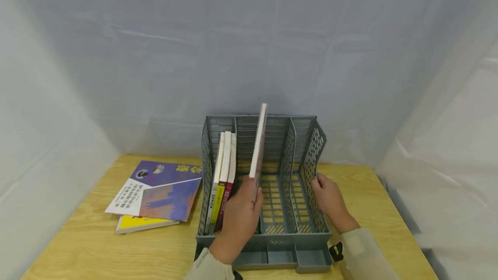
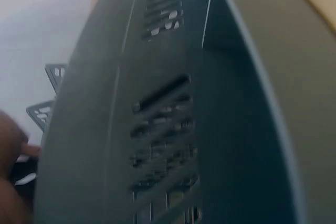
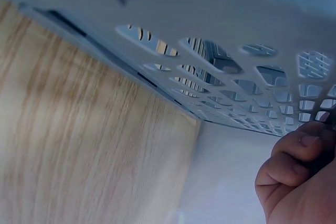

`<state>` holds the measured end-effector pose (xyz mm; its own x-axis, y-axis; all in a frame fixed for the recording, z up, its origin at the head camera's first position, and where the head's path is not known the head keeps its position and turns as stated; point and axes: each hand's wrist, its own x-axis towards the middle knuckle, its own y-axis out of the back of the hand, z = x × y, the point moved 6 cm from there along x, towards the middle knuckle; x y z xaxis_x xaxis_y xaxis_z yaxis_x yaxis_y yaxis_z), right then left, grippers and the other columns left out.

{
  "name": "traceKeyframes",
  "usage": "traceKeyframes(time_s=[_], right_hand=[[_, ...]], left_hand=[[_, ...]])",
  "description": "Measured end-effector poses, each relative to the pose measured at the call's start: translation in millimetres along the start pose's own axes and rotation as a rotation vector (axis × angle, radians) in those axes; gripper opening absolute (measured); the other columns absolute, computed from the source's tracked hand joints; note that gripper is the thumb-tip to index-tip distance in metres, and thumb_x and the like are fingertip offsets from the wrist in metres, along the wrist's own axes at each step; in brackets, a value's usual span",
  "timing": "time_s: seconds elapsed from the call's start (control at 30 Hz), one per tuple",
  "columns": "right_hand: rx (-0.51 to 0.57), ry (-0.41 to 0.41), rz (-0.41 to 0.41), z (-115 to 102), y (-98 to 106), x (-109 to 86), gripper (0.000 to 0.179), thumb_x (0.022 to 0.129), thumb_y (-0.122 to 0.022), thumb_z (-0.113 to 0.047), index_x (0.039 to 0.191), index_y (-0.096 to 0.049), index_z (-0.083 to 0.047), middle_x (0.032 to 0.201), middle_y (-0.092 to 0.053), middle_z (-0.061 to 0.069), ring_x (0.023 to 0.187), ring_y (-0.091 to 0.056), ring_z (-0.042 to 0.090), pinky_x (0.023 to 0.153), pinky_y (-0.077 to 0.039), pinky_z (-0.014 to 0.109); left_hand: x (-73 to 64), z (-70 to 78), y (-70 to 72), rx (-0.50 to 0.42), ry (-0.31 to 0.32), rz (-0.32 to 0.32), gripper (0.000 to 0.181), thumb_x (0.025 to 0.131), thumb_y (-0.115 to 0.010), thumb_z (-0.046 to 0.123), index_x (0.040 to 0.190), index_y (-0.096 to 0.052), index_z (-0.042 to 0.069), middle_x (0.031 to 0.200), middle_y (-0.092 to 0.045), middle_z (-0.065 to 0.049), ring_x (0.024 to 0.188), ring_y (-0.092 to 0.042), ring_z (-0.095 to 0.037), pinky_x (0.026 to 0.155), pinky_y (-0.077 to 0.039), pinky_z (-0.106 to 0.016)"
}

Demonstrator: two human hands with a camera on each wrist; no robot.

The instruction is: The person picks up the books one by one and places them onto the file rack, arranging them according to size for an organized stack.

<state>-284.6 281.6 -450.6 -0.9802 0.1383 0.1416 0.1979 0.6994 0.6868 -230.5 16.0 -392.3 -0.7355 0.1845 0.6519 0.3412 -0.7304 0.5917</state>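
Note:
A grey desktop book rack (image 1: 272, 240) with upright dividers stands on the table, with small open trays along its front. My left hand (image 1: 240, 213) grips the lower end of a thin book (image 1: 258, 141), which stands on end and leans slightly in the second compartment from the left. Three upright books (image 1: 223, 172) fill the leftmost compartment. At the rack's right side wall, my right hand (image 1: 330, 198) holds the front edge; its curled fingers (image 3: 291, 169) show against the perforated panel in the right wrist view. In the left wrist view the rack's front panel (image 2: 89, 108) hides most of the left hand.
Left of the rack, a purple and white book (image 1: 167, 193) lies flat on a yellow book (image 1: 144, 223). The wooden table (image 1: 78, 245) ends before pale sheeting (image 1: 249, 38) that hangs behind and at both sides.

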Motion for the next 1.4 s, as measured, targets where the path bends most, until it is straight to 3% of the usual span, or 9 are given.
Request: traceKeyframes(time_s=[0.17, 0.37, 0.53, 0.67, 0.83, 1.1, 1.23, 1.33, 1.4], right_hand=[[0.005, -0.007, -0.007, 0, -1, -0.2, 0.036, 0.112, -0.034, -0.030, 0.081, -0.039, -0.012, 0.064, -0.039, 0.005, 0.052, -0.033, 0.020, 0.054, -0.033, 0.034], [0.029, -0.008, 0.001, 0, -1, 1.0, 0.036, 0.111, -0.036, -0.029, 0.080, -0.040, -0.012, 0.062, -0.039, 0.004, 0.052, -0.032, 0.020, 0.053, -0.033, 0.034], [0.035, -0.007, 0.012, 1, -1, 1.0, 0.035, 0.111, -0.037, -0.028, 0.079, -0.040, -0.012, 0.062, -0.039, 0.003, 0.051, -0.033, 0.019, 0.053, -0.033, 0.034], [0.049, -0.015, 0.015, 2, -2, -1.5, 0.035, 0.110, -0.038, -0.029, 0.080, -0.040, -0.012, 0.063, -0.039, 0.004, 0.052, -0.034, 0.020, 0.054, -0.033, 0.034], [0.050, -0.015, 0.011, 3, -2, -1.0, 0.035, 0.110, -0.037, -0.030, 0.081, -0.040, -0.013, 0.064, -0.040, 0.005, 0.053, -0.034, 0.020, 0.054, -0.034, 0.034], [0.027, -0.023, 0.012, 4, 0, 0.3, 0.037, 0.111, -0.037, -0.034, 0.082, -0.042, -0.012, 0.064, -0.041, 0.005, 0.053, -0.036, 0.021, 0.053, -0.035, 0.034], [0.030, -0.031, 0.004, 5, -2, -0.7, 0.037, 0.111, -0.037, -0.034, 0.082, -0.042, -0.012, 0.064, -0.041, 0.004, 0.054, -0.037, 0.020, 0.053, -0.035, 0.034], [0.044, -0.030, 0.002, 5, -2, -1.6, 0.037, 0.111, -0.036, -0.035, 0.083, -0.042, -0.012, 0.065, -0.041, 0.004, 0.054, -0.036, 0.020, 0.054, -0.035, 0.034], [0.047, -0.025, 0.002, 5, -2, -2.1, 0.037, 0.112, -0.035, -0.035, 0.084, -0.041, -0.012, 0.065, -0.041, 0.005, 0.054, -0.035, 0.021, 0.055, -0.035, 0.034]], left_hand=[[0.9, -8.2, -15.7, -0.021, 0.018, -0.222, 0.067, 0.108, -0.058, 0.032, 0.165, -0.026, 0.016, 0.156, -0.049, -0.013, 0.056, -0.058, -0.014, 0.048, -0.042, -0.023], [-2.4, -18.5, -29.9, -0.091, 0.078, -0.447, 0.083, 0.104, -0.065, 0.027, 0.166, -0.013, 0.008, 0.166, -0.031, -0.016, 0.074, -0.069, -0.020, 0.056, -0.048, -0.026], [-6.9, -29.4, -37.6, -0.131, 0.229, -0.602, 0.088, 0.104, -0.064, 0.034, 0.167, -0.008, 0.011, 0.166, -0.032, -0.017, 0.091, -0.071, -0.023, 0.064, -0.052, -0.032], [-7.8, -34.3, -38.5, -0.147, 0.319, -0.619, 0.092, 0.101, -0.069, 0.036, 0.168, -0.008, 0.018, 0.163, -0.037, -0.017, 0.093, -0.071, -0.022, 0.063, -0.051, -0.034], [-6.3, -32.9, -37.1, -0.143, 0.329, -0.599, 0.095, 0.100, -0.071, 0.038, 0.167, -0.009, 0.015, 0.162, -0.040, -0.015, 0.078, -0.065, -0.014, 0.056, -0.047, -0.031], [-7.9, -25.2, -26.4, -0.128, 0.313, -0.580, 0.101, 0.099, -0.071, 0.039, 0.167, -0.001, 0.016, 0.164, -0.035, -0.017, 0.108, -0.069, -0.027, 0.069, -0.054, -0.034], [-14.4, -12.5, -3.1, -0.127, 0.318, -0.588, 0.098, 0.100, -0.070, 0.038, 0.168, -0.002, 0.018, 0.160, -0.040, -0.020, 0.103, -0.069, -0.028, 0.070, -0.057, -0.039], [-14.8, 2.1, 30.5, -0.105, 0.280, -0.566, 0.076, 0.101, -0.067, 0.036, 0.164, -0.029, 0.015, 0.152, -0.053, -0.014, 0.113, -0.067, -0.028, 0.083, -0.058, -0.045], [-10.8, 8.6, 57.3, -0.102, 0.242, -0.475, 0.052, 0.101, -0.067, 0.031, 0.149, -0.055, 0.015, 0.134, -0.068, -0.003, 0.115, -0.068, -0.020, 0.090, -0.058, -0.041]])
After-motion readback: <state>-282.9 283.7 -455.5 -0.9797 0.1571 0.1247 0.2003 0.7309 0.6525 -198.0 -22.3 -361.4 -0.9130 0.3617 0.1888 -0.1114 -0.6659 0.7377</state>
